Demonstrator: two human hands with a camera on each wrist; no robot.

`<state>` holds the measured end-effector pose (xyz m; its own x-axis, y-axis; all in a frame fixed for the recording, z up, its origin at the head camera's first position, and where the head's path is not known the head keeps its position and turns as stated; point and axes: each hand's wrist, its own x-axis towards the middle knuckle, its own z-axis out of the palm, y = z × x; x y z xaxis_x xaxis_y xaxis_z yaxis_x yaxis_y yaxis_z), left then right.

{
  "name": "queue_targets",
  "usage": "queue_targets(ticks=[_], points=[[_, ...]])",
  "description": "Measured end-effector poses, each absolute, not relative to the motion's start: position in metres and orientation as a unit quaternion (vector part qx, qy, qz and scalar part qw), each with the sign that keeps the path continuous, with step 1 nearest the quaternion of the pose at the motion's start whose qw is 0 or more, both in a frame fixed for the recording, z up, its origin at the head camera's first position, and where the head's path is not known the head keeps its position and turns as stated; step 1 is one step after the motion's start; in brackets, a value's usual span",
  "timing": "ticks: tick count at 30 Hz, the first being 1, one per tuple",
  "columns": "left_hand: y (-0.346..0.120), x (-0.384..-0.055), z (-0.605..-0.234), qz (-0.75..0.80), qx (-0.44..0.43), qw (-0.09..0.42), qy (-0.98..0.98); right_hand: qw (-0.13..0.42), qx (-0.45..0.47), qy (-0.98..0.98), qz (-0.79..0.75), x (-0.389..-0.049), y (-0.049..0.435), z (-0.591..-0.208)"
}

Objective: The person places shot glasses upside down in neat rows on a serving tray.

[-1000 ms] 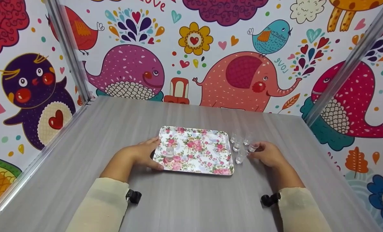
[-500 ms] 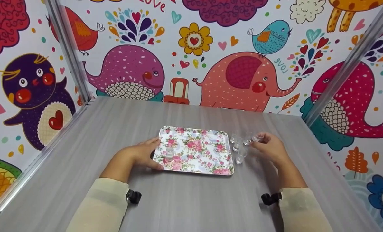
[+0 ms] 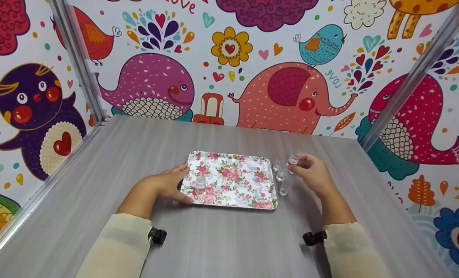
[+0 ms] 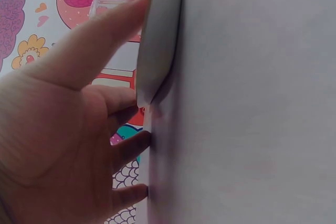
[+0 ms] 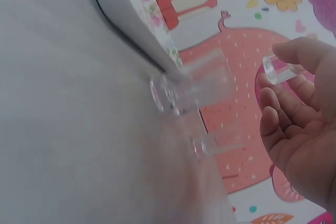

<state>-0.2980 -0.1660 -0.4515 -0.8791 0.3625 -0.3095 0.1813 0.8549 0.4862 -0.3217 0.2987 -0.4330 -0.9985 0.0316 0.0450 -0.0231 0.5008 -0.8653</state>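
Note:
A white rectangular tray (image 3: 233, 193) with a pink rose pattern lies on the table. My left hand (image 3: 169, 185) holds its left end, thumb on the rim near the front corner and the other fingers spread along the side. On the tray's left part stands a small clear glass (image 3: 200, 184). Beyond the right rim, my right hand (image 3: 313, 172) pinches another small clear glass (image 5: 281, 70) between thumb and fingers, raised above the tabletop. Several like glasses stand close by, among them a near glass (image 3: 285, 188), a middle glass (image 3: 280, 175) and a far glass (image 3: 278, 163).
The grey wood-grain table (image 3: 229, 239) meets a patterned back wall (image 3: 252, 50). Metal corner posts, one a left post (image 3: 77, 58), rise at both rear corners. Black wrist cameras, including a right one (image 3: 314, 238), sit at both sleeves.
My right hand has lifted a glass from the right side of the group and carried it away from me and leftward. My left hand stays at the tray. The head view has shifted slightly.

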Motion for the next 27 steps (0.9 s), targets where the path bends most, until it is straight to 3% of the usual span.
queue_targets(ticks=[27], points=[[-0.164,-0.296,-0.451,0.221,0.139,0.197,0.945,0.0,0.154,-0.841,0.519,-0.319,0.163,-0.429]])
